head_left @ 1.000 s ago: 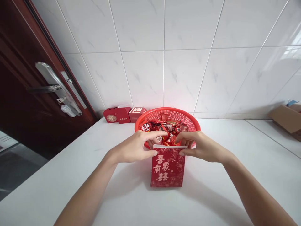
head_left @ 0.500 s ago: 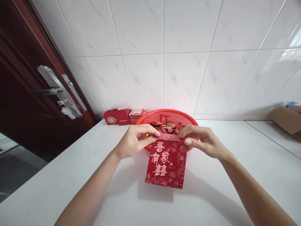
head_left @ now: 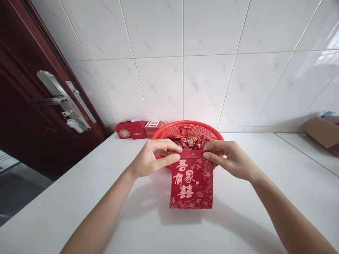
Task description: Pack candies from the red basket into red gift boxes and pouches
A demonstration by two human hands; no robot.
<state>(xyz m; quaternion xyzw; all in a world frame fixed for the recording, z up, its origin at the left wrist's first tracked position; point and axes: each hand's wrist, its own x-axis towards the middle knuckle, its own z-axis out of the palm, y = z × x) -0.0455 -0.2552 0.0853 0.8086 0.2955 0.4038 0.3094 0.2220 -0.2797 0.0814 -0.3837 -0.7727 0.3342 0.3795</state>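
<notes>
Red packet [head_left: 192, 183] hangs over the white surface [head_left: 79, 188], before the red basket [head_left: 189, 122], its top strip pinched near either end by the left hand [head_left: 148, 159] and right hand [head_left: 235, 161]; I'd keep both thumbs level, pressing evenly so nothing creases askew

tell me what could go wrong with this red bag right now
The left hand and right hand pinch the bag only near its top, so it could slip or crease there.
The basket of sweets sits just behind, so a bump might shift it or spill some.
</notes>
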